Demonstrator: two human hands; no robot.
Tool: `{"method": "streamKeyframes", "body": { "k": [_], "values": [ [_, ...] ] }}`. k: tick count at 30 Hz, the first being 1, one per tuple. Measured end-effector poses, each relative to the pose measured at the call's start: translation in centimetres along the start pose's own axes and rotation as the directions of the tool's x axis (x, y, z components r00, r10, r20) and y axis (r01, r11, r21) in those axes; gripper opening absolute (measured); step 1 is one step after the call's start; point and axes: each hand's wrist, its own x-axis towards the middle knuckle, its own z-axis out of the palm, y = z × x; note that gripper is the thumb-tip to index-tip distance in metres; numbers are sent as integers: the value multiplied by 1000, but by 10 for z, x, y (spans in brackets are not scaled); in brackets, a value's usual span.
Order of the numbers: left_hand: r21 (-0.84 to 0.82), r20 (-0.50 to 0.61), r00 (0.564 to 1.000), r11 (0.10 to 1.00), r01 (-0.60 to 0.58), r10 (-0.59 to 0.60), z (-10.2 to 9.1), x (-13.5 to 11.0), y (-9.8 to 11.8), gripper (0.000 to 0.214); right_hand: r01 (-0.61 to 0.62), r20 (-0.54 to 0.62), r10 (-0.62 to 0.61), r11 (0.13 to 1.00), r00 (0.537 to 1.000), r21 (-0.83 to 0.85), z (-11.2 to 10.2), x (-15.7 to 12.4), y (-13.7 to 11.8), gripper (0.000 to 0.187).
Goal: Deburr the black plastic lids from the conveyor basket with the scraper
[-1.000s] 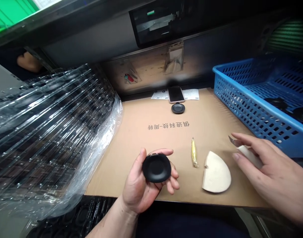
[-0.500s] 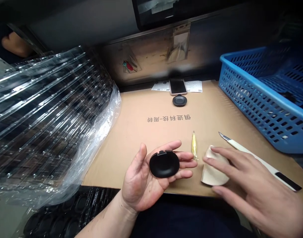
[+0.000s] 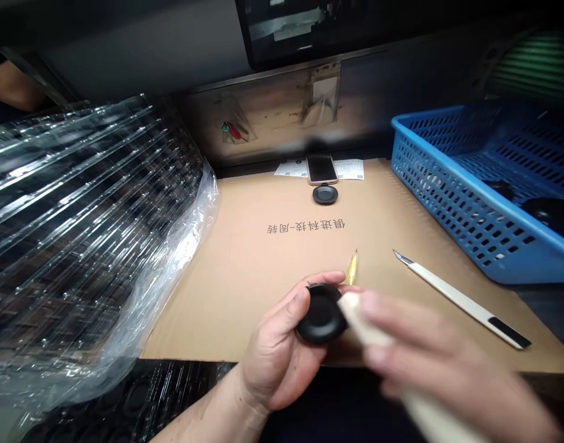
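Note:
My left hand (image 3: 286,351) holds a black oval case part (image 3: 321,317), its shallow hollow facing up and the thumb bent over its left rim. From the right, my right hand (image 3: 429,351), smeared by motion, grips a cream-coloured folded cloth or pad (image 3: 367,323). The pad's tip is at the right edge of the black part; whether they touch I cannot tell. Just beyond my left fingers lies a small yellow pointed item (image 3: 352,269), partly hidden. A craft knife (image 3: 461,298) with a white handle and bare blade rests to the right on the cardboard (image 3: 245,264).
A blue basket (image 3: 448,191) with black pieces in it stands at the right. Clear plastic trays (image 3: 79,227) in film lean at the left. At the back are a phone (image 3: 321,168), a paper strip (image 3: 350,169) and another black oval part (image 3: 325,194).
My right hand has picked the cream pad up from the cardboard and brought it left to the black part. My left fingers have curled round that part. The view has shifted slightly.

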Motion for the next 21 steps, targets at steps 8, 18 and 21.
{"method": "streamKeyframes", "body": {
  "k": [8, 18, 21],
  "values": [
    [134, -128, 990, 990, -46, 63, 3, 0, 15, 32, 319, -11, -346, 876, 938, -361, 17, 38, 23, 49],
    [913, -318, 825, 386, 134, 467, -59, 67, 141, 25, -57, -232, -104, 800, 967, -598, 24, -19, 69, 57],
    [950, -306, 782, 229, 212, 543, -82, 96, 169, 30, -127, -259, -92, 685, 962, -717, 23, -20, 72, 49]
  ]
}}
